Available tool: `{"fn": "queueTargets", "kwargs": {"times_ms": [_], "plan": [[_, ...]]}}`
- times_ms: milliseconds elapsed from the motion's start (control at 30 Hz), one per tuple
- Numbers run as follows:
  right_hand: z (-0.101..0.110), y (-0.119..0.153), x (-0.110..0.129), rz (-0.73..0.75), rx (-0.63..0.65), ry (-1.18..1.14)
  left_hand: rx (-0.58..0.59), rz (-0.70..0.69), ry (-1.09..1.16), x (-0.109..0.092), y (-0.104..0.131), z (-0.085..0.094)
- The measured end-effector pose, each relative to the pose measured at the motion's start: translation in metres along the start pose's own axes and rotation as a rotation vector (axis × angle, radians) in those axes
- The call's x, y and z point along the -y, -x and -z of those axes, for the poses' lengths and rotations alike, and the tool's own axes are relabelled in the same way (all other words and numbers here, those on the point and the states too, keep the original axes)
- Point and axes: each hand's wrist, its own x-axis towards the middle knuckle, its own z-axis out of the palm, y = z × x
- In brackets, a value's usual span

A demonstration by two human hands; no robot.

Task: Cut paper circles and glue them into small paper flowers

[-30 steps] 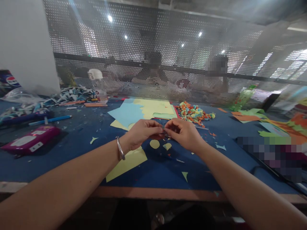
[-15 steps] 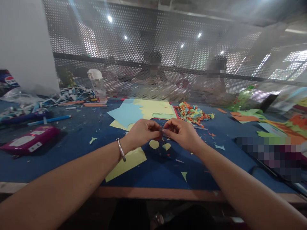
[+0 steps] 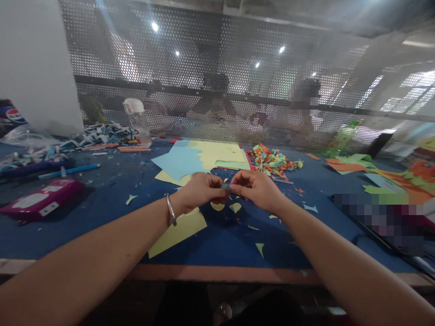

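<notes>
My left hand and my right hand meet above the middle of the table, fingers pinched close together. Between the fingertips is a small blue-green paper piece, gripped from both sides. Just below the hands lie a round yellow paper piece, partly covered by my left fingers, and a folded-looking yellow piece. A yellow sheet rests under my left wrist. Behind the hands, a light blue sheet overlaps a larger yellow sheet.
A heap of colourful paper bits sits behind my right hand. At left are a magenta box, a blue pen and a white-capped bottle. Orange paper and a pixelated dark object lie right. A perforated screen stands behind.
The small blue-green piece now shows more clearly between my fingertips. Both hands have dipped slightly, and the left fingers cover more of the round yellow piece.
</notes>
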Motion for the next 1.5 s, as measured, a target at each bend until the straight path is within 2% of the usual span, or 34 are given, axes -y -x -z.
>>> {"fn": "queueTargets", "kwargs": {"times_ms": [133, 400, 567, 733, 867, 1067, 1133, 1200, 1333, 1500], "plan": [[0.000, 0.001, 0.005, -0.100, 0.027, -0.097, 0.034, 0.008, -0.008, -0.002, 0.001, 0.003], [0.002, 0.006, 0.013, -0.126, 0.032, -0.274, 0.146, -0.037, 0.047, -0.010, 0.006, 0.009], [0.001, 0.006, 0.013, -0.136, 0.026, -0.276, 0.129, -0.076, -0.026, -0.009, 0.004, 0.008], [0.001, 0.005, 0.012, -0.150, 0.028, -0.243, 0.040, -0.165, -0.247, -0.007, 0.002, 0.004], [0.002, 0.004, 0.011, -0.138, 0.026, -0.150, 0.026, -0.139, -0.304, -0.008, 0.002, 0.002], [-0.001, 0.002, 0.010, -0.162, -0.018, -0.065, 0.007, -0.052, -0.240, -0.005, 0.000, 0.005], [-0.001, 0.000, 0.007, -0.172, -0.030, -0.012, -0.027, -0.061, -0.328, -0.003, -0.001, 0.011], [-0.001, -0.002, 0.002, -0.163, -0.033, 0.079, -0.060, -0.111, -0.520, -0.003, -0.001, 0.016], [-0.001, -0.005, -0.008, -0.134, -0.006, 0.225, -0.004, -0.165, -0.842, -0.007, 0.004, 0.019], [-0.003, -0.005, -0.009, -0.102, 0.023, 0.324, 0.065, -0.219, -0.926, -0.006, 0.006, 0.013]]}}
